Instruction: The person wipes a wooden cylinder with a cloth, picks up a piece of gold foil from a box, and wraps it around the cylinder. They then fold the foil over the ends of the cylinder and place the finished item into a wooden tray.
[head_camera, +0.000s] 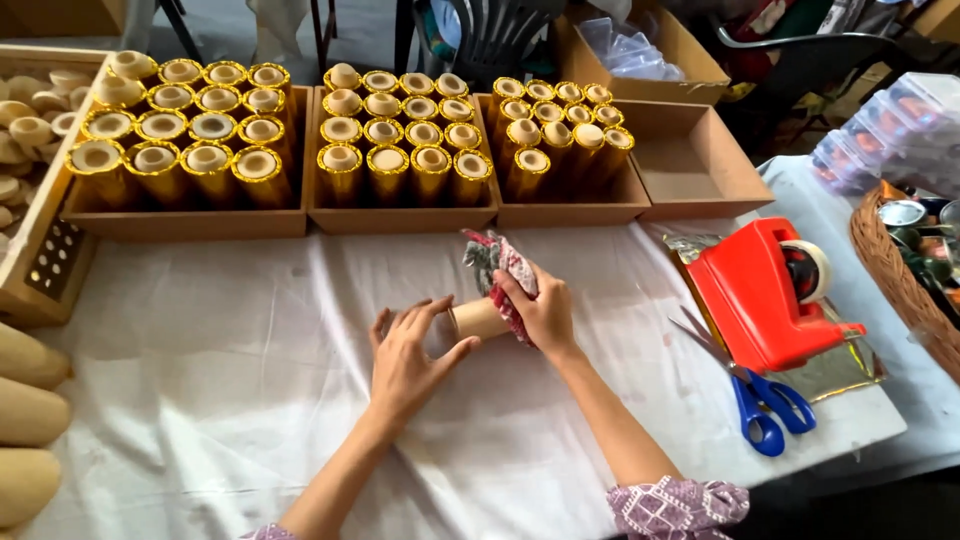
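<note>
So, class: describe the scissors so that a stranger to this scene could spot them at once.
Start at the white-clothed table and go to the red tape dispenser near its right edge. The scissors lie just in front of it, the only blue-handled thing there.
</note>
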